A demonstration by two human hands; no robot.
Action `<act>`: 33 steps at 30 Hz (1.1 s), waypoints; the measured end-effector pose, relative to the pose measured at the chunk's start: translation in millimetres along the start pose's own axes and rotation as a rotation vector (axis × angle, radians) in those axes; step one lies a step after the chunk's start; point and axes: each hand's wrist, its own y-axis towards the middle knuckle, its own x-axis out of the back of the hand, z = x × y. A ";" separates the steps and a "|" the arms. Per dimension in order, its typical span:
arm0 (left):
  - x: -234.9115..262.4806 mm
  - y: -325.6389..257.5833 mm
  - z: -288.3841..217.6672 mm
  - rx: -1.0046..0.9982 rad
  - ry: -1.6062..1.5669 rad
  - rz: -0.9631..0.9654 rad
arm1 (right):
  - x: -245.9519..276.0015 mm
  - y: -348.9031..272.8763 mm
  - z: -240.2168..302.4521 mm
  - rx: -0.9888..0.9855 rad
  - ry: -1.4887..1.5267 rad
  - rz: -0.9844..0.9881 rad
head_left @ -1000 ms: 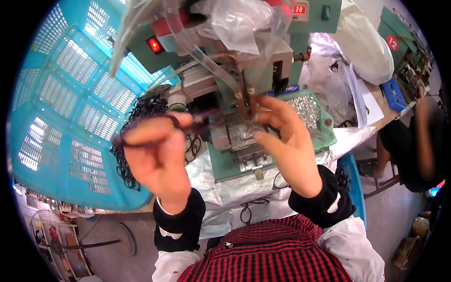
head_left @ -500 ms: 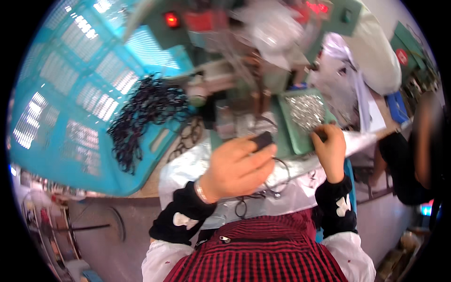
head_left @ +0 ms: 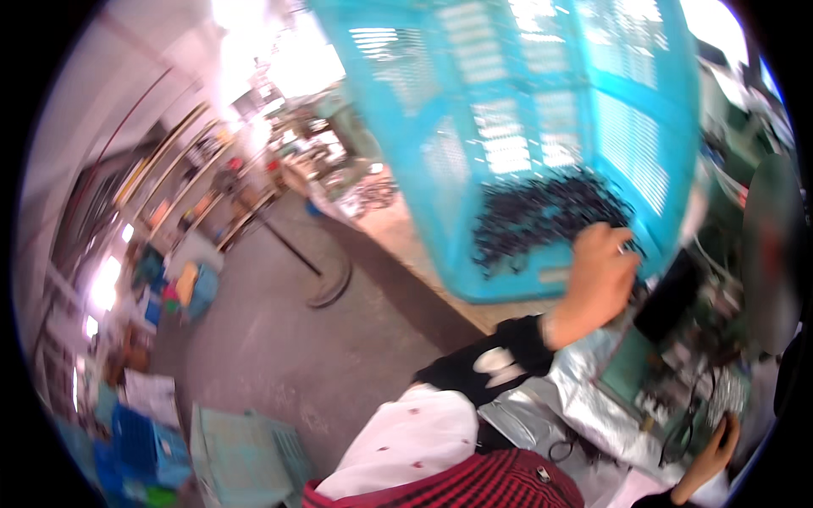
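Observation:
My left hand [head_left: 595, 273], with a ring on one finger, reaches over the near rim of a turquoise plastic basket [head_left: 500, 285]. Its fingers are curled closed at the right edge of a pile of thin dark loops [head_left: 529, 222], with dark strands by the fingertips. Lower right, my right hand [head_left: 711, 457] is bent, its fingers drawn toward the thumb beside a tray of small shiny metal parts [head_left: 727, 396]. Something dark shows between those fingers, too small to make out. A dark cord loop lies near that hand.
The table has crinkled silver sheeting [head_left: 597, 402] along its near edge, below a green machine base [head_left: 622, 366]. Left of the table, a round-based stand [head_left: 332, 284] is on the grey floor. Lower left are a pale green crate [head_left: 241, 453] and blue bins [head_left: 144, 440].
The view has swung left, bringing the basket to the middle. My left hand has gone from above the work area, where it held a small black piece, to the loop pile. My right hand stays near the metal parts.

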 end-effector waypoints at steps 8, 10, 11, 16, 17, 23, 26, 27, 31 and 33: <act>-79.7 -55.1 95.0 0.256 0.291 0.380 | -19.1 2.4 -10.1 -0.030 -0.028 0.056; -66.0 -70.4 89.8 0.136 0.252 0.386 | -0.9 -21.1 -14.9 -0.090 -0.085 -0.042; -54.8 -75.3 85.6 0.112 0.266 0.422 | 9.6 -34.8 -14.7 -0.085 -0.183 -0.089; -3.1 -67.1 71.9 0.042 0.116 0.208 | 41.9 -65.2 21.4 -0.130 -0.165 -0.183; 2.0 -60.9 70.1 0.101 0.095 0.197 | 40.8 -61.4 37.9 -0.081 -0.135 -0.138; -15.0 -39.1 29.6 0.780 -0.517 0.286 | -19.4 15.5 130.4 0.082 0.342 -0.035; -14.3 -59.4 6.8 0.842 -0.730 0.190 | -48.4 27.2 148.1 -0.147 0.513 0.025; -12.1 -68.3 0.8 0.881 -0.822 0.144 | -54.2 25.8 148.3 -0.104 0.500 -0.002; -8.9 -79.1 -20.1 0.866 -0.897 0.050 | -56.8 12.4 147.0 -0.092 0.745 -0.001; -8.8 -62.7 -37.6 0.816 -0.943 0.009 | -54.1 11.1 148.5 -0.126 0.757 -0.012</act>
